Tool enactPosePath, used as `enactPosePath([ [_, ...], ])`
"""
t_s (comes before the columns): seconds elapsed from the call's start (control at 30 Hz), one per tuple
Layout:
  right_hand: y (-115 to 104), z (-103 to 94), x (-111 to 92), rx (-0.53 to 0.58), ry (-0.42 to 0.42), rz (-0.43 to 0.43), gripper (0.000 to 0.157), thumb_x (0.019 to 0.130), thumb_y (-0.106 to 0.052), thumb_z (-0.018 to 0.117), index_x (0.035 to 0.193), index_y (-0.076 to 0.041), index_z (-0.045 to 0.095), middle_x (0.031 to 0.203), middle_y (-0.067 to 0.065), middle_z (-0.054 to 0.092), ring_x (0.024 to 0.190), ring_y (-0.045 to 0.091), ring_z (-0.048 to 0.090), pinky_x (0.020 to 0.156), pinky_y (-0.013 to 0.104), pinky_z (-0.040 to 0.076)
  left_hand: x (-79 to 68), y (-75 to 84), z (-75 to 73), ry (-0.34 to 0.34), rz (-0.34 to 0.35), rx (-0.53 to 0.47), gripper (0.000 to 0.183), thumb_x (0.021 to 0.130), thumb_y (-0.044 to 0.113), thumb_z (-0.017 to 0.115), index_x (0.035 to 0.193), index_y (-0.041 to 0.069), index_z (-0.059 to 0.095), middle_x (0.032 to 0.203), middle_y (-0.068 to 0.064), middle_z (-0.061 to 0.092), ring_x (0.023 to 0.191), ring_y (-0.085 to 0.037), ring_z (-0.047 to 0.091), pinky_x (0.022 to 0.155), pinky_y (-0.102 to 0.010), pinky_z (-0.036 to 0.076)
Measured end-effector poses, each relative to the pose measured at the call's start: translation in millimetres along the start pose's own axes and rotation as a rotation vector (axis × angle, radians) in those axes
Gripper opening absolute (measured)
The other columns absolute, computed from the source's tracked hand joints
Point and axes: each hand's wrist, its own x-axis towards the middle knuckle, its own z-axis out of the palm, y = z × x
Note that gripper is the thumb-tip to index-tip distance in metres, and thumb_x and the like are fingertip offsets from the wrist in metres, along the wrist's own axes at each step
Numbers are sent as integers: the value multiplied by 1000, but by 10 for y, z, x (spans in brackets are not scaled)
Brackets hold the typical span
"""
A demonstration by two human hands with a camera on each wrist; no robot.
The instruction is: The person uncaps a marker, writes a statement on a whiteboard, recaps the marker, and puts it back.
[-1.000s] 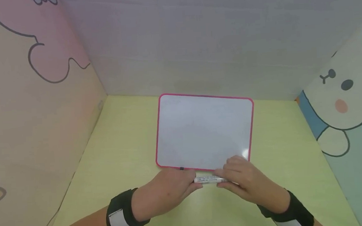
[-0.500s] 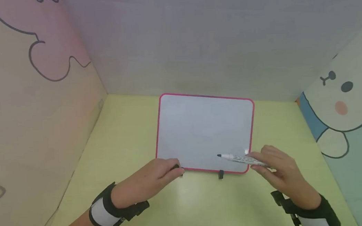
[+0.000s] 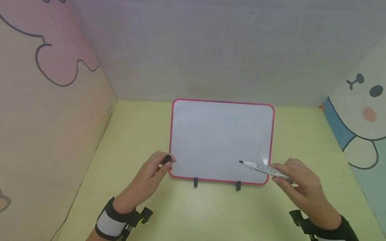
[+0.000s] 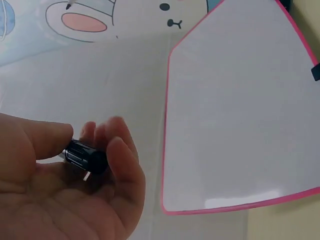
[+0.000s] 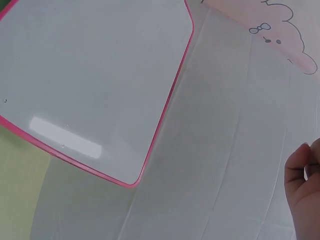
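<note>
A white marker (image 3: 260, 168) with its dark tip bare is pinched between the thumb and fingers of my right hand (image 3: 304, 187). The tip points left, over or in front of the lower right of the whiteboard (image 3: 220, 137), and I cannot tell whether it touches. My left hand (image 3: 148, 178) holds the black marker cap (image 4: 86, 156) by the board's lower left corner. In the right wrist view only part of the right hand (image 5: 305, 182) shows at the edge, and the marker is out of sight.
The pink-framed board has two black feet, a left foot (image 3: 195, 182) and a right foot (image 3: 238, 185), on the pale yellow table (image 3: 199, 219). A grey back wall (image 3: 201, 42) and printed side walls enclose the table. Both wrists wear black straps with small cameras.
Both hands were together on the marker below the board. They parted, the cap coming off in the left hand, which then moved up-left. The right hand moved right with the marker.
</note>
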Motion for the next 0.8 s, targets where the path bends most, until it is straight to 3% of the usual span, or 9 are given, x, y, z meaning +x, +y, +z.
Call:
enactPosePath([
  [0.13, 6, 33, -30, -22, -3, 7, 40, 93, -33, 55, 93, 5, 67, 67, -6, 50, 70, 4, 37, 57, 17, 26, 14, -168, -1, 121, -48, 92, 24, 93, 15, 56, 115, 9, 62, 99, -1, 50, 88, -12, 47, 68, -32, 47],
  [0.27, 10, 38, -52, -60, -16, 22, 43, 93, -36, 54, 93, 5, 67, 68, -7, 50, 71, 4, 36, 57, 17, 26, 24, -346, 14, 267, -102, 105, 39, 90, 13, 61, 126, 7, 47, 92, -3, 53, 81, -12, 52, 64, -29, 47],
  [0.37, 16, 41, -63, -65, -18, 27, 44, 93, -36, 54, 93, 6, 67, 68, -7, 51, 71, 3, 36, 57, 17, 26, 26, -479, 34, 351, -135, 68, 36, 91, 13, 58, 119, 7, 36, 93, -6, 55, 79, -13, 57, 62, -30, 47],
  [0.57, 38, 63, -87, -46, -16, 34, 43, 93, -36, 54, 95, 6, 67, 69, -6, 54, 71, 3, 36, 58, 18, 26, 40, -727, 65, 369, -182, 117, 14, 95, 16, 51, 103, 8, 43, 94, -5, 56, 81, -15, 58, 59, -31, 47],
  [0.8, 55, 75, -109, -80, -34, 46, 44, 94, -37, 53, 97, 4, 67, 71, -7, 55, 71, 3, 37, 58, 17, 27, 59, -1004, 99, 360, -247, 248, 10, 92, 12, 56, 100, 5, 57, 94, -4, 59, 80, -16, 55, 64, -32, 47],
])
